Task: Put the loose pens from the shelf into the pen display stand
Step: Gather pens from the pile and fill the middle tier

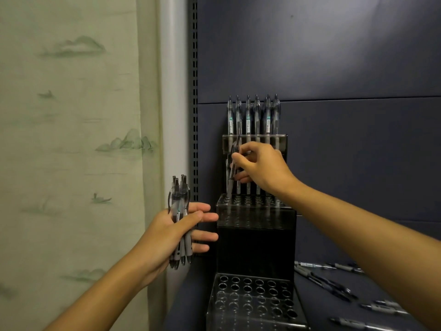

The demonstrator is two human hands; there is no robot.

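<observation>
Head view: dark metal shelf (358, 306) with a smooth blue-grey back panel (334, 68); a pale curtain (71, 115) with printed mountains hangs to the left.
Stand: the stand (255, 218) is stepped, glossy dark plastic, three tiers, each top drilled with round holes; the lowest tier shows a grid of open holes.
Top tier: six pens (254, 115) upright, clear barrels, clips up, tips down in their holes.
Right hand: the right hand (260, 168) pinches one pen (232, 170) between thumb and curled fingers (238, 158), the rest of the fingers folded.
That pen: long axis close to vertical, slightly tilted, tip down at the leftmost hole of the middle tier, just below the fingertips; more pens stand in that row behind the hand, count unclear.
Left hand: the left hand (176, 232) grips a bundle (180, 218) of about five pens, thumb across the front, fingers partly stretched towards the stand.
Bundle: upright, clicker ends above the fingers, grey rubber grips and tips below the palm.
Loose pens: loose pens (334, 285) lie flat on the shelf right of the stand, roughly seven, pointing various ways, mostly crosswise.
</observation>
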